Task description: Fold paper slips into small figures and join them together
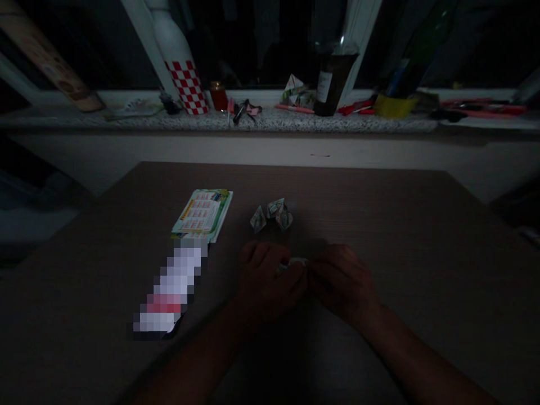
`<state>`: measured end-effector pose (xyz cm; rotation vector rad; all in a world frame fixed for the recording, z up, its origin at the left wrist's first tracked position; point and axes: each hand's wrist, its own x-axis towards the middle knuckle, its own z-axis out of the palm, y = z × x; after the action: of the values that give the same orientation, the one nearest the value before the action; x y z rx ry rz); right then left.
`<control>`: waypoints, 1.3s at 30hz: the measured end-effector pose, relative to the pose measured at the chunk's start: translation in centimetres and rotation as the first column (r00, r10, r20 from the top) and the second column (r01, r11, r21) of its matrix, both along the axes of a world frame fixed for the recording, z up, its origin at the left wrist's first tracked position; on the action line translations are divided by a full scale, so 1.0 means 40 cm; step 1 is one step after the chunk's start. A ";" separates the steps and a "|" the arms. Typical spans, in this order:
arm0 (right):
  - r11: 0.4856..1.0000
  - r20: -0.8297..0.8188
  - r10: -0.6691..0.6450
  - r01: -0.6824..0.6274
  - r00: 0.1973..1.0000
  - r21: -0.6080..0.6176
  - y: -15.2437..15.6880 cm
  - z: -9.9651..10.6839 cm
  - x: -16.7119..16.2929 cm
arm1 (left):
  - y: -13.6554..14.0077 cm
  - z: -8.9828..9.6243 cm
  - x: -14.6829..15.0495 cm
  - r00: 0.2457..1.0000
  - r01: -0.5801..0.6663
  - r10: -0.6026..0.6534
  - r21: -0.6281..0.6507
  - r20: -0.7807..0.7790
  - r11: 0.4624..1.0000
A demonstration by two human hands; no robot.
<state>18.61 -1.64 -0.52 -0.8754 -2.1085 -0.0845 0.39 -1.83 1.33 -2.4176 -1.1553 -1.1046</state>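
Note:
Close together over the table, my left hand point(270, 278) and my right hand point(341, 281) both have their fingers closed on a small folded piece of paper point(297, 262). Only its pale upper edge shows; the fingers cover the rest. Just beyond my hands lie several small folded paper pieces point(276, 209) with printed, pointed faces. A stack of printed paper sheets point(205, 211), green and white, rests to the left. Nearer to me, touching or almost touching that stack, is a lit phone point(172, 289) whose screen is blurred out.
The dark wooden table point(379, 208) ends at a wall below a granite windowsill point(270, 121). On the sill stand a white bottle with red checks point(188, 84), a red jar point(218, 95), a dark labelled container point(331, 84), a green bottle point(426, 42) and a yellow bowl point(392, 106). The room is dim.

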 end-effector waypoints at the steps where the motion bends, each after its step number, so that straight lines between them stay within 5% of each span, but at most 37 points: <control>1: 1.000 0.000 0.002 -0.002 1.000 0.003 0.001 0.000 0.000 | 0.001 -0.001 0.002 1.000 0.000 0.000 -0.003 0.001 1.000; 12: 1.000 -0.065 0.029 -0.029 0.997 0.010 -0.004 0.002 0.007 | 0.069 0.012 -0.070 0.972 -0.173 0.162 0.051 0.172 0.984; 18: 1.000 -0.038 0.017 -0.017 0.999 0.000 0.002 0.006 0.012 | 0.031 0.015 -0.050 0.991 0.051 -0.051 0.007 0.121 0.999; 26: 0.998 -0.003 0.052 -0.052 0.999 -0.022 -0.004 0.006 0.002 | 0.029 0.001 -0.013 0.987 0.160 -0.159 -0.082 0.019 0.984; 39: 0.999 -0.023 0.021 -0.022 1.000 -0.024 0.004 0.006 0.014 | 0.059 0.014 -0.062 0.990 -0.095 0.099 -0.047 0.098 0.994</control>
<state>19.17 -1.50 -0.30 -0.8640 -2.1017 -0.0375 -2.07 0.54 1.88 -2.3326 -1.3251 -1.1948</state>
